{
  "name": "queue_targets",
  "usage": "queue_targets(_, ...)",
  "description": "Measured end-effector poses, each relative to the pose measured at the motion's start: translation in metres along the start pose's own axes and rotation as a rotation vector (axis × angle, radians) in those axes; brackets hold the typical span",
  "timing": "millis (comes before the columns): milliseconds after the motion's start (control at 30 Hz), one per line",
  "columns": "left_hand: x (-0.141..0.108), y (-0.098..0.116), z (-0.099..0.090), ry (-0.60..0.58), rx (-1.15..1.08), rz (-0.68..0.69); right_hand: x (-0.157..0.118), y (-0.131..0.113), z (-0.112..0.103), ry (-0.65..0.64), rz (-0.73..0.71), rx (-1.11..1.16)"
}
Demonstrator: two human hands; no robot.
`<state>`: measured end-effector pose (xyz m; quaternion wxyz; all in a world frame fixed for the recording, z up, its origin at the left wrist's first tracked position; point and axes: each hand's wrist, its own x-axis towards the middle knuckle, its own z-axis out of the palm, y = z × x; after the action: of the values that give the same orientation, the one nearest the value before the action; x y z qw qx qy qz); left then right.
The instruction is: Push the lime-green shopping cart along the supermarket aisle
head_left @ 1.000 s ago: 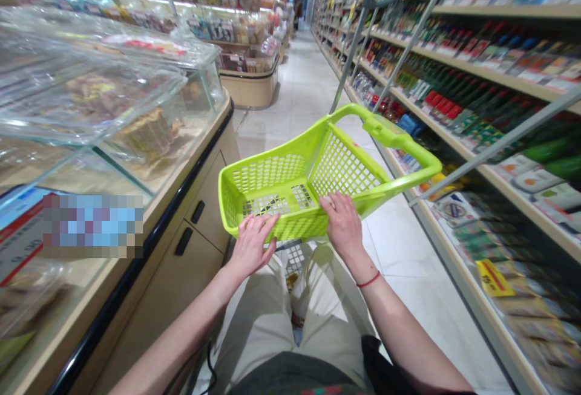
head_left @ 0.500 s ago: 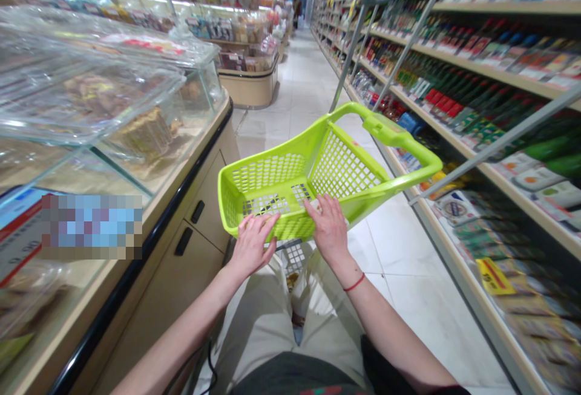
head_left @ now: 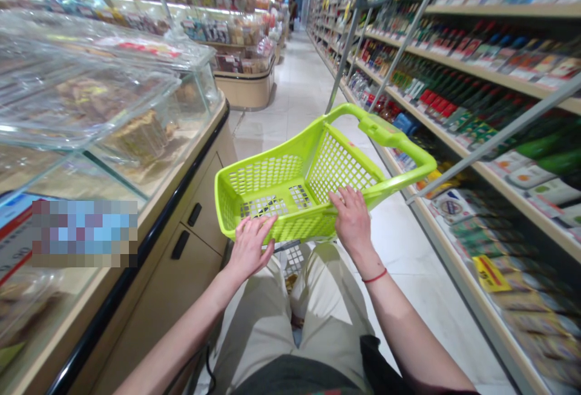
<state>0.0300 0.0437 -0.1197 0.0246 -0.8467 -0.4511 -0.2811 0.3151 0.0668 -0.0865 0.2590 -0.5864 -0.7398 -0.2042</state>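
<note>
A lime-green shopping cart [head_left: 281,159] with a slotted plastic basket stands across my front, its handle [head_left: 394,135] out to the right. My left hand [head_left: 252,244] is on the near rim toward the left end, with the fingers over the edge and the thumb below, outside the basket. Farther right on the same rim, my right hand [head_left: 353,219] has its fingers hooked over, and a red cord [head_left: 374,276] circles the wrist. The slotted basket floor shows between the walls. Under the basket, part of a lower grid [head_left: 294,257] is visible between my legs.
On the left runs a glass-sided display counter [head_left: 149,183] with packaged food and a black edge rail. Stocked shelves [head_left: 476,74] line the right, with slanting metal poles in front. A tiled aisle [head_left: 295,80] leads ahead between them; a person stands far down it.
My right hand has slid to the right along the cart's rim, toward the handle end. The left hand keeps its place on the rim. The whole view has shifted slightly.
</note>
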Motion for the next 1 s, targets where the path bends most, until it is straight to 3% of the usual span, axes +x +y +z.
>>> queue_targets(333,-0.001,0.001,-0.001,-0.005,-0.007,-0.009,-0.008,-0.042,0.014,0.010,0.012,-0.001)
queue_targets(500,0.000,0.000,-0.002,-0.011,-0.011,-0.007,-0.004,-0.023,0.007,0.001,-0.038,0.002)
queue_targets(700,0.000,-0.001,-0.002,-0.006,-0.007,-0.011,0.001,0.009,-0.001,0.046,0.014,-0.009)
queue_targets(833,0.001,0.000,-0.001,-0.005,-0.007,-0.013,0.001,0.004,0.003,0.076,0.034,-0.009)
queue_targets(1000,0.001,0.000,0.000,-0.003,-0.002,-0.007,-0.003,-0.023,0.011,0.084,0.031,-0.022)
